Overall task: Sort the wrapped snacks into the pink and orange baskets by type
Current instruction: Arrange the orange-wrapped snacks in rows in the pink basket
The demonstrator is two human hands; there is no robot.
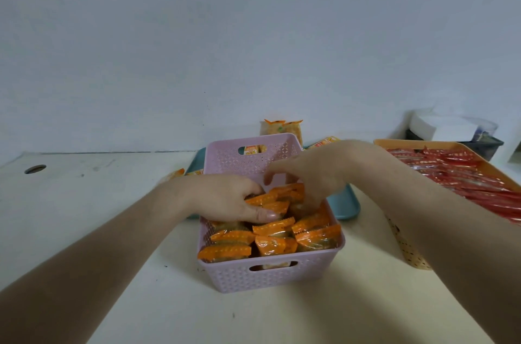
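A pink basket (253,273) stands in front of me, filled with several orange-edged wrapped snacks (272,226). My left hand (225,197) reaches over the basket's left wall and grips orange-edged packets in the middle of the pile, thumb on top. Inside the basket's far right part, my right hand (313,171) has its fingers curled down onto the packets; whether it holds one is hidden. An orange basket (394,143) at the right holds several red wrapped snacks (462,174).
A teal tray (345,204) lies under and behind the pink basket with a few loose packets (283,128) near the wall. A dark box (485,146) topped with white paper sits far right. The table has a round hole (35,169) at the left.
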